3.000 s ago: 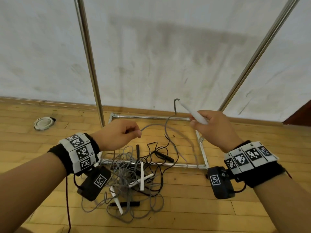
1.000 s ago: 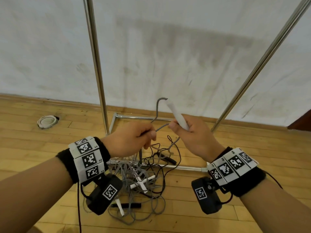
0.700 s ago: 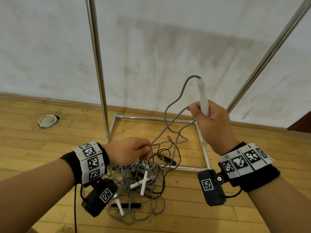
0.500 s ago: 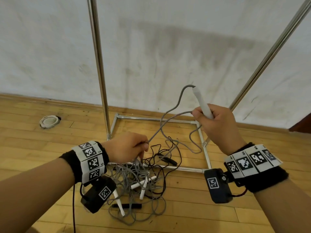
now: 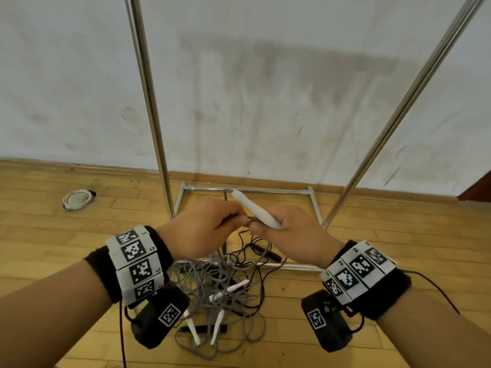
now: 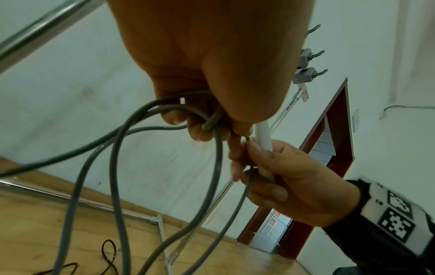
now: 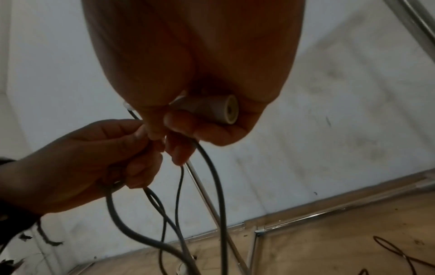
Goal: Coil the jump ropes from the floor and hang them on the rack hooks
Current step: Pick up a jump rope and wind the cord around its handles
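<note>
Left hand (image 6: 212, 61) is filling the top of the view, fingers curling round several loops of thin grey rubbery jump-rope cord (image 6: 117, 167). The cord is drooping in long bights toward the pale wooden plank floor (image 6: 35, 232). Just beside it, right hand (image 6: 289, 184) is gripping a slim white plastic rope handle (image 6: 263, 137), fingertips of both hands touching. A black wristband with white square-coded tags (image 6: 395, 214) is sitting on the right wrist. Behind, grey metal hooks (image 6: 308, 72) are jutting from a shiny steel rack rail (image 6: 284, 111) against the whitish wall (image 6: 82, 83); a red-brown door frame (image 6: 329, 130) is standing at right.
</note>
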### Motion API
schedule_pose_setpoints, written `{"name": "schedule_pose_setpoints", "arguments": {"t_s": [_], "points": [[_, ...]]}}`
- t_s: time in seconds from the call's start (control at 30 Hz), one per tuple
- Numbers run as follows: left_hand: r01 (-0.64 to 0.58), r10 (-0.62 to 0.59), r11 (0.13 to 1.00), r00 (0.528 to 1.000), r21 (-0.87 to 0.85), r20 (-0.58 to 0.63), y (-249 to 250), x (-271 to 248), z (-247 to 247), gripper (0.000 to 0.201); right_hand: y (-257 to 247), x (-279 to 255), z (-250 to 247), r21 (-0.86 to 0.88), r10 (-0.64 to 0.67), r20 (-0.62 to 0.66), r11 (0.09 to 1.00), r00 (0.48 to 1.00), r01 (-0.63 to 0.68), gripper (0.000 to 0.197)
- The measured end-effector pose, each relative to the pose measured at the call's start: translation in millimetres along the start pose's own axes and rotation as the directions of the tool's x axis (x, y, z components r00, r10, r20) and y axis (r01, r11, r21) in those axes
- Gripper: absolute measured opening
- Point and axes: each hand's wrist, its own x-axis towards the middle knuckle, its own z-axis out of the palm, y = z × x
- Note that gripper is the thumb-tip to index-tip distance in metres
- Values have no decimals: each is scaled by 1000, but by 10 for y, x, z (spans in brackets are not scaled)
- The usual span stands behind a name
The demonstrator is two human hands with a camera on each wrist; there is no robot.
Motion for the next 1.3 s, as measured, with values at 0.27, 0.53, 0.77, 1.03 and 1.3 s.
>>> {"name": "schedule_pose_setpoints", "arguments": {"t_s": [0.27, 0.53, 0.77, 1.03, 1.3], "points": [[188, -187, 982, 932, 27, 311, -166, -56, -49, 15, -20, 59, -124, 9, -11, -141, 1000, 990, 13, 30], [151, -188, 980, 911, 126, 368, -318, -106, -49, 11, 5, 56, -310, 16, -94, -333, 994, 938, 105, 30], [164, -182, 980, 968, 113, 172, -456, -111, -206, 24, 213, 37, -596, -31, 38, -467, 998, 883, -59, 42], [236, -258, 957, 957, 167, 129, -475, -115, -301, 25, 304, -15, -626, -15, 121, -471, 989, 874, -145, 11], [53, -63, 994, 992, 95, 106, -52, -21, -158, 22, 107, -7, -204, 51, 34, -197, 998, 980, -24, 14]]}}
